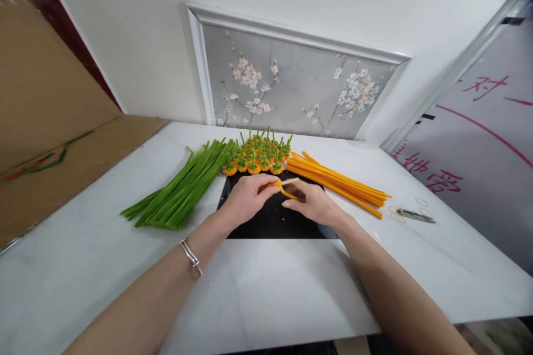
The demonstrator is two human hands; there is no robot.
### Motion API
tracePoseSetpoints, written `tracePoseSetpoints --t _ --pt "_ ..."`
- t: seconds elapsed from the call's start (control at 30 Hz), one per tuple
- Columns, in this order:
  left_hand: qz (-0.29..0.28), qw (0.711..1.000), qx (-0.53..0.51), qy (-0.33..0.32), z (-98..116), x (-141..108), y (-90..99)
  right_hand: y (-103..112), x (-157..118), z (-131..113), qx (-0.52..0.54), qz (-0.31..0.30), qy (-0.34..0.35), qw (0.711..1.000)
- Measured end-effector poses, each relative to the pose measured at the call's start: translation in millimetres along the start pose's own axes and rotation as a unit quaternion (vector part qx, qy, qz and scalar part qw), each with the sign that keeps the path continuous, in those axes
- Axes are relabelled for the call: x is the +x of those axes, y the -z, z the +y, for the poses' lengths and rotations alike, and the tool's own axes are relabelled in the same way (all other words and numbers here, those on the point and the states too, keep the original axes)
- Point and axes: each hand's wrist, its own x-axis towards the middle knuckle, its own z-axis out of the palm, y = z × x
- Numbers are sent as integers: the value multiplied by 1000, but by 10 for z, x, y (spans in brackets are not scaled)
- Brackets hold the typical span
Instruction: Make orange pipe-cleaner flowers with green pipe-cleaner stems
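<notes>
My left hand (249, 198) is closed, its thumb and fingers pinching an orange pipe cleaner wound round a pale thin stick (290, 181). The stick points to the right, out of the coil. From there the free length of the orange pipe cleaner (292, 196) curves to my right hand (312, 203), whose curled thumb and fingers hold it. Both hands are above a black mat (266, 226). Just behind them stand several small orange pumpkins (254, 168) with green stems, made of the same fuzzy material.
A bundle of green pipe cleaners (179, 194) lies at the left, and a bundle of orange ones (341, 178) at the right. Farther right are small scissors (416, 214) and thin rubber bands (421, 201). Cardboard (83, 161) covers the table's left end; a whiteboard (470, 138) borders the right.
</notes>
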Motion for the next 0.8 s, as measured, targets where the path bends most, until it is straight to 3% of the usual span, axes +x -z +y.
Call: tracePoseSetpoints --t 0.1,0.23,0.4,0.63,0.8 --pt "29 999 20 18 -41 12 28 14 -14 -47 -45 -50 19 998" --pt "58 991 118 30 -68 1 53 77 -45 -210 -126 -18 43 991" --pt "50 978 201 15 -86 -27 20 98 -74 -309 -173 2 68 983" --pt "18 977 212 -25 -72 -41 -14 89 -39 -257 -120 102 92 983" --pt "-16 978 196 -74 -19 -63 -65 130 15 -195 -70 175 69 980"
